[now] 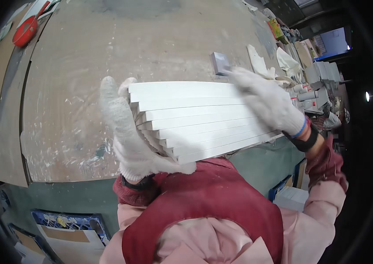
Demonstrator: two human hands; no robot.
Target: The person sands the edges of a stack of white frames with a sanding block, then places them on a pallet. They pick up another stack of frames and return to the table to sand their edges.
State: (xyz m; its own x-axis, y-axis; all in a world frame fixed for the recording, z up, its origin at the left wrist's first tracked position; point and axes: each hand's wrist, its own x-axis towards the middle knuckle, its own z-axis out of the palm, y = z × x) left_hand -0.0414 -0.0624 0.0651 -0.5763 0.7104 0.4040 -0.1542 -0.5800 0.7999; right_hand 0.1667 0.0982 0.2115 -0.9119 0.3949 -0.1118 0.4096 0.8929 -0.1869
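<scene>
A stack of long white strips (195, 116) lies across the front of me, its left ends stepped back one behind another. My left hand (127, 132), in a white knitted glove, grips the stepped left end, with fingers up at the far corner and the thumb side along the near edge. Over the right part of the stack, my gloved right hand (265, 99) is stretched out flat and blurred by motion; whether it touches the strips I cannot tell. Just beyond its fingertips sits a small grey block (220, 64) on the table.
The worn brown table (72, 88) has white smears. A red-orange strainer-like tool (25, 31) lies at the far left. White cloths (259, 64), bottles (307, 95) and stacked white pieces (327, 70) crowd the right side. Blue crates (72, 220) stand below the front edge.
</scene>
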